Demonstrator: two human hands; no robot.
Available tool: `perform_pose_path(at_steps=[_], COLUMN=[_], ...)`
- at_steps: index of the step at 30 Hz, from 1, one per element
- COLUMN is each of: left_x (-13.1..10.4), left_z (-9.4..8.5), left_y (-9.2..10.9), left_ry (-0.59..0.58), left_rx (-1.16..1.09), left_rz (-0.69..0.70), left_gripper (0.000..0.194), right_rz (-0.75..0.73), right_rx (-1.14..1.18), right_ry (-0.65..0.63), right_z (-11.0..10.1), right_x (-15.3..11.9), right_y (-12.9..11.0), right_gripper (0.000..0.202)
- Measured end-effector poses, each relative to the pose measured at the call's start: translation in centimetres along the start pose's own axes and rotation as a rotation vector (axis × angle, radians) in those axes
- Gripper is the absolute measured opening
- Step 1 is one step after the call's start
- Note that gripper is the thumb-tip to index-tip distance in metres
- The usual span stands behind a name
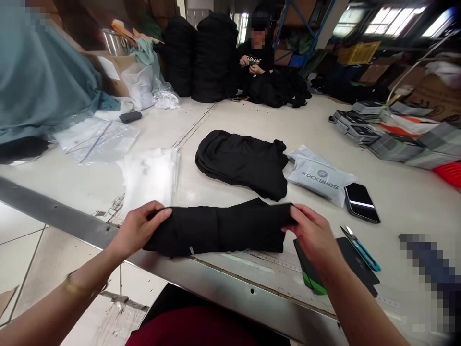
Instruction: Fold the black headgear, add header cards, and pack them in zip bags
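A folded black cloth (pixel 223 228) with a small white mark stretches between my hands at the table's front edge. My left hand (pixel 144 226) pinches its left end, thumb on top. At the right end, my right hand (pixel 311 228) grips the upper corner between thumb and fingers. Just beyond lies a stack of black cloth (pixel 243 161). White plastic bags (pixel 149 178) are piled behind my left hand. Right of the black stack sits a grey packet (pixel 320 177) printed ROCKBROS.
A phone (pixel 362 202), blue-handled snips (pixel 363 252) and a dark flat card (pixel 351 264) lie on the right. Grey boxes (pixel 360 125) are heaped farther back. Across the table (pixel 173 120), a person (pixel 257 57) sits beside tall black cloth stacks (pixel 216 57).
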State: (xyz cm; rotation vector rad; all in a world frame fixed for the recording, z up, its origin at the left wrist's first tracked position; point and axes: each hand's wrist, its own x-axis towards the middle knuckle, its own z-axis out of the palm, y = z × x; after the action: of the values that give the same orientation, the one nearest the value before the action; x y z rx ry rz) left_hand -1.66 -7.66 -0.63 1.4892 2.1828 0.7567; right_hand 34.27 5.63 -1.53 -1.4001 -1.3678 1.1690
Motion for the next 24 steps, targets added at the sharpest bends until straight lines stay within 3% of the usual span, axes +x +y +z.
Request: perform_pose_path(at_steps=[2,4,6,8,11,16,19,21,24], left_x=[2.1,3.3,3.5,3.1,1.9,-0.4,-1.2,-1.3,-0.8], left_z=[1.2,2.3,2.9,2.7,1.5,0.1,-0.1,-0.3,-0.2], left_y=[-0.3,-0.9,-1.5,-1.8,-2.1,-4.2,-5.2,-4.8,-2.3], left_ry=[-0.046,-0.106,-0.154,-0.178,-0.244,-0.358,-0.306,-0.238,-0.07], left_rx=[0.011,0.023,0.025,0.018,-0.043,-0.164,0.03,0.174,0.232], left_rz=[-0.033,-0.029,-0.025,-0.027,-0.056,-0.115,-0.131,-0.087,0.023], left_gripper=[0.038,0.038,0.038,0.039,0.042,0.047,0.046,0.044,0.041], right_rz=[-0.07,-0.278,-0.521,-0.654,-0.666,-0.651,-0.658,-0.625,-0.432], right_rx=[-0.112,-0.366,-0.651,-0.884,-1.087,-1.114,-1.039,-0.911,-0.726], right_ry=[0.051,0.052,-0.043,-0.183,-0.287,-0.216,-0.233,-0.203,0.017], right_z=[2.3,4.3,5.6,6.2,5.9,4.9,4.6,3.9,2.1], right_x=[1.7,1.8,0.8,-0.5,-1.4,-1.0,-1.3,-1.4,-0.4], right_y=[0.3,1.2,2.5,4.0,5.6,6.6,6.6,6.4,5.7], right_gripper=[0.043,0.046,0.046,0.044,0.045,0.048,0.046,0.043,0.041])
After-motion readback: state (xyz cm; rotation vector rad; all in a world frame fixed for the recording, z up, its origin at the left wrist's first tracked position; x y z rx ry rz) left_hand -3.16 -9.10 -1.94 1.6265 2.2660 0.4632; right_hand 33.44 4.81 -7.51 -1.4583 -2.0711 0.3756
